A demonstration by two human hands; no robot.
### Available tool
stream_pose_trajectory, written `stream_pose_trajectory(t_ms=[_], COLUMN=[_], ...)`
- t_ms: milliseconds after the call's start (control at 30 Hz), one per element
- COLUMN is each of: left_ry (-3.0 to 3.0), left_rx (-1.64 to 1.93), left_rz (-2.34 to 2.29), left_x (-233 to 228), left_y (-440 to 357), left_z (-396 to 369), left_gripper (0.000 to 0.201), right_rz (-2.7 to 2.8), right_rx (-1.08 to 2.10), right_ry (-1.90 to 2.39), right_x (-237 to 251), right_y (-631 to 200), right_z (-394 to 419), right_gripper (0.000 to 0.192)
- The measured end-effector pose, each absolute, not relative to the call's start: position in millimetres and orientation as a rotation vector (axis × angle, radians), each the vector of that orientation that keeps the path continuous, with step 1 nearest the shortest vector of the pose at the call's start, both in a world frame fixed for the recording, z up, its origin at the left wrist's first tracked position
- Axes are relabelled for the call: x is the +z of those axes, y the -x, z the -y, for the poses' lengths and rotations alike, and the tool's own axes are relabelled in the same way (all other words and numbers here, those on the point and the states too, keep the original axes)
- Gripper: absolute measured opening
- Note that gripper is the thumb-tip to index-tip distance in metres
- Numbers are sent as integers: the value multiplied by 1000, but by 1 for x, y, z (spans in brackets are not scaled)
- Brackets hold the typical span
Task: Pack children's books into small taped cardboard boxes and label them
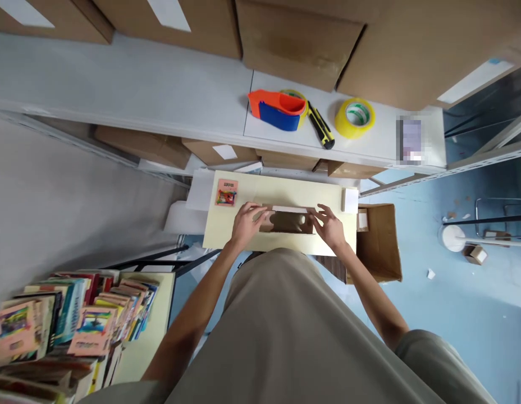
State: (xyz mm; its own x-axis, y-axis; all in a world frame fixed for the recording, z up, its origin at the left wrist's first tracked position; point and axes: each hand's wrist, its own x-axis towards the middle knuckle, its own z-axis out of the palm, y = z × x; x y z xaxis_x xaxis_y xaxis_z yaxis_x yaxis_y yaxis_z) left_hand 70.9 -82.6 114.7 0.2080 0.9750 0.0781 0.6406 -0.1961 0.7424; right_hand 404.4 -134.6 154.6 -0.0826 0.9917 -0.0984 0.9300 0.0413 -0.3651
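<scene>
Steady both ends of the open carton (288, 223) with equal, light pressure, and hold its walls square while you handle the edges. Your left hand (246, 221) is at the carton's left end, fingers bent; whether they pinch the edge cannot be told from here. The carton lies between your hands on the bench (281, 188). Your right hand (329, 227) stands at its right end, fingers spread.

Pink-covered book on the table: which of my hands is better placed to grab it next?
Likely your left hand: the pink-covered book lies on its side, while your right hand is at the open box's opposite end.
</scene>
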Motion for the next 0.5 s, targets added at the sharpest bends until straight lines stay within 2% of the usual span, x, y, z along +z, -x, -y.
stream_pose_trajectory(t_ms=[133, 300, 500], left_ry=[-1971, -1987, -1955], left_rx=[998, 1350, 1499], left_rz=[-1450, -1327, -1306], left_x=[164, 238, 280], left_y=[-75, -96, -115], left_z=[45, -17, -42], left_gripper=[27, 26, 27], right_rz=[2040, 2131, 2361], right_rx=[261, 66, 78], right_ry=[1760, 1517, 1658], right_x=[201, 269, 293], right_y=[-401, -369, -313], right_z=[90, -14, -115], right_gripper=[47, 50, 59])
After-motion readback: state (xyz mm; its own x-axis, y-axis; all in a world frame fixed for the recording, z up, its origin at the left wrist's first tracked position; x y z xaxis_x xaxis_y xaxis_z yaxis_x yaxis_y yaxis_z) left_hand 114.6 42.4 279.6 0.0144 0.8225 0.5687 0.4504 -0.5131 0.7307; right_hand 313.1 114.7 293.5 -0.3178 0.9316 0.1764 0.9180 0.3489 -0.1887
